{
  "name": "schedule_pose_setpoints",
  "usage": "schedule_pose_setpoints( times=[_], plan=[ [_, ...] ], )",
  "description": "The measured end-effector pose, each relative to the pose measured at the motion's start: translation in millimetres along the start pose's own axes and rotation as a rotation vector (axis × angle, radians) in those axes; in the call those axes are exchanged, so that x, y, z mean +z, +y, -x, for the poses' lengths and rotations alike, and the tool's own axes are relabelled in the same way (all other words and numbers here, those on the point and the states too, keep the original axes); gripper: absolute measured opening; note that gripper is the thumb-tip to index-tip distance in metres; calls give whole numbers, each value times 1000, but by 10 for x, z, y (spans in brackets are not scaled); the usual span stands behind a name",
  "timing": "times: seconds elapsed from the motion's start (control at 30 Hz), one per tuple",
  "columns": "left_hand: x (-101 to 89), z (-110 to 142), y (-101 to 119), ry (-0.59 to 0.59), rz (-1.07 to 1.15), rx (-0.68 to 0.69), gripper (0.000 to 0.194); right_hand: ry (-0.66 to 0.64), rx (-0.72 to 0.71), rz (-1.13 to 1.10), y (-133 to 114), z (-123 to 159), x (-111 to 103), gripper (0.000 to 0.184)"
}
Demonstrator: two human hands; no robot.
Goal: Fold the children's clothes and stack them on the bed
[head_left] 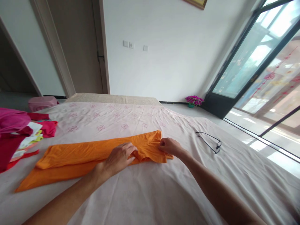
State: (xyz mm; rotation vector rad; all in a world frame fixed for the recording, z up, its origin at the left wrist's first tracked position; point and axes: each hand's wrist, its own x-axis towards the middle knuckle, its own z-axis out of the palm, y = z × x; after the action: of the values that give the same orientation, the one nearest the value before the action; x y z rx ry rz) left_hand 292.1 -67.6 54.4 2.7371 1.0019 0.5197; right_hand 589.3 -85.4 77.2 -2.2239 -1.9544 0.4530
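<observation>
An orange shirt (93, 150) lies folded lengthwise into a long strip across the bed, its wider layers fanning out at the left. Near the middle of the strip, my left hand (122, 156) has its fingers curled on the cloth, pinching a fold at the near edge. At the right end my right hand (169, 146) is closed on the shirt's edge, where the fabric is bunched and creased. My fingertips are partly hidden in both places.
A pile of pink and red clothes (16, 134) is at the left on the pale bed sheet (145, 193). Black glasses (217, 146) lie to the right. Beyond the bed are a pink stool (43, 103), purple flowers (194, 100) and a glass door (248, 56).
</observation>
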Motion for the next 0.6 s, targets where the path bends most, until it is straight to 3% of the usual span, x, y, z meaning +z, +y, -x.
schedule_pose_setpoints(
  times=[0.2,0.33,0.4,0.5,0.6],
  plan=[
    [90,-189,28,30,-102,70,26,94,-50,-646,-29,11,-47,16],
    [125,-221,35,27,-133,53,32,52,-118,-984,-109,-30,-98,37],
    [150,-228,19,28,-124,24,34,4,-171,-1063,-149,-87,-126,47],
    [155,-251,-44,97,-60,-19,39,-40,-237,-1097,-191,-215,-167,46],
    [101,-291,-130,274,7,-30,42,75,-323,-1017,-194,-337,-203,44]
  ],
)
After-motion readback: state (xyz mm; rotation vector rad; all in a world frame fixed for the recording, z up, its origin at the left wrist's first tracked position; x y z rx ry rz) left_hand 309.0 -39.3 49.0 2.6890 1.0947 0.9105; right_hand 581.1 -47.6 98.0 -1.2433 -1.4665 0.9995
